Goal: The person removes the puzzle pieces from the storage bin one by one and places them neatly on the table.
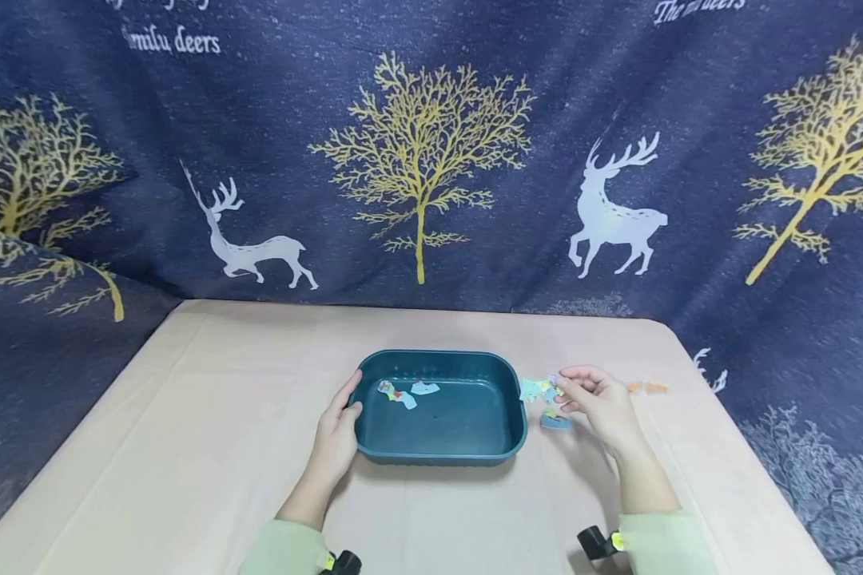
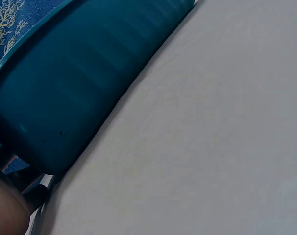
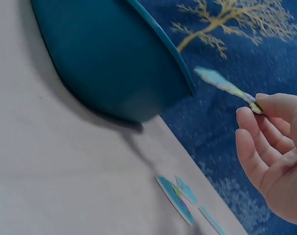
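A dark teal plastic tub (image 1: 439, 435) stands on the table. My left hand (image 1: 336, 431) grips its left end, thumb over the rim and fingers round the outside; in the left wrist view the tub's ribbed wall (image 2: 94, 73) covers part of those fingers. Two colourful flat pieces, a longer one (image 1: 407, 399) and a smaller one (image 1: 425, 388), lie on the tub's floor. Just off the right end, my right hand (image 1: 602, 403) pinches a light-blue and yellow puzzle-like piece (image 3: 218, 81) between thumb and fingertips. Its free end points at the tub's rim.
Several more light-blue flat pieces (image 3: 175, 198) lie on the table below the right hand. Orange pieces (image 1: 647, 388) are farther right, beyond that hand. A dark blue cloth (image 1: 475, 239) with trees and deer hangs behind the table's far edge.
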The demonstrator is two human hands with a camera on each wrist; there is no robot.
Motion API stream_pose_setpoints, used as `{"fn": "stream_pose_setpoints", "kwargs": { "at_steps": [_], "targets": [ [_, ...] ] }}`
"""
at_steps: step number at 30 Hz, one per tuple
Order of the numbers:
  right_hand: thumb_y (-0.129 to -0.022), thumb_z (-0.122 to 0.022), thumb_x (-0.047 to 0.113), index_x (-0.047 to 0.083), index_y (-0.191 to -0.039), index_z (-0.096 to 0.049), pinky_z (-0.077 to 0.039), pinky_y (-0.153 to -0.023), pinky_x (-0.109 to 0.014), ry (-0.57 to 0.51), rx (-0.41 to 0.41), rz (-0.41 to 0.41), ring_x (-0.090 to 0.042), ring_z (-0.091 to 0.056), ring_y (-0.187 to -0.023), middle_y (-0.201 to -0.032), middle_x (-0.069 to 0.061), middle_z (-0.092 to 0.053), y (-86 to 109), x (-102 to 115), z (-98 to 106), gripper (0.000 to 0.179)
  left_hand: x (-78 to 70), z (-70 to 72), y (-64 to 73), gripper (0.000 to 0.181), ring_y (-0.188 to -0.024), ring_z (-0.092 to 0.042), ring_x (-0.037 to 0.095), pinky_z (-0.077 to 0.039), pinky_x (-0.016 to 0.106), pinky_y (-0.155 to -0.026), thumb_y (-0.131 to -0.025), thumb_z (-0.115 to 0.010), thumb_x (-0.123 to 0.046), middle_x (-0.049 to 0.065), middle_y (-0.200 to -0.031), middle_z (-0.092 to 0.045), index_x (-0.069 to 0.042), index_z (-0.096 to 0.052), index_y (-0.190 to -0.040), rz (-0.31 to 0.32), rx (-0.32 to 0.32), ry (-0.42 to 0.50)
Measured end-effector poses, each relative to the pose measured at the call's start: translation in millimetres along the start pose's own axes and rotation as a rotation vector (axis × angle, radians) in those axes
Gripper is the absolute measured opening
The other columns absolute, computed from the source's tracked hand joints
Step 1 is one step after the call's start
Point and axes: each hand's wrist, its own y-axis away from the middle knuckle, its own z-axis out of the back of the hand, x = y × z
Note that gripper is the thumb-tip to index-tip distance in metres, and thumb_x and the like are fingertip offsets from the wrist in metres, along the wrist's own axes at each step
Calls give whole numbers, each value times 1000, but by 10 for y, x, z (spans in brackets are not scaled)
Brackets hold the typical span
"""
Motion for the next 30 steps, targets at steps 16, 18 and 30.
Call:
{"fn": "stream_pose_setpoints", "kwargs": {
  "at_steps": [16,18,30],
  "targets": [
    [-87,-68,12,16,-90,-65,-57,-56,-21,-139,-125,-152,-7,-66,-63,-74,6,-69,-32,-264,456,6,7,0,2,48,-147,-15,23,-14,46,-121,-101,-31,-14,-1,-157,-25,-22,-31,-149,3,16,-17],
    [-87,-68,14,16,-91,-64,-57,-56,-20,-129,-125,-183,-6,-66,-64,-74,7,-70,-21,-286,476,5,10,3,18,48,-147,-15,23,-14,46,-121,-101,-31,-14,0,-157,-25,-22,-31,-149,8,16,-21],
    [-91,-63,25,1,-111,-59,-57,-56,-20,52,-133,-254,-3,-66,-68,-78,13,-68,-5,-349,627,32,2,-9,-23,49,-147,-16,22,-15,45,-121,-101,-31,-12,-1,-157,-26,-22,-31,-149,7,14,-32]
  ]
}}
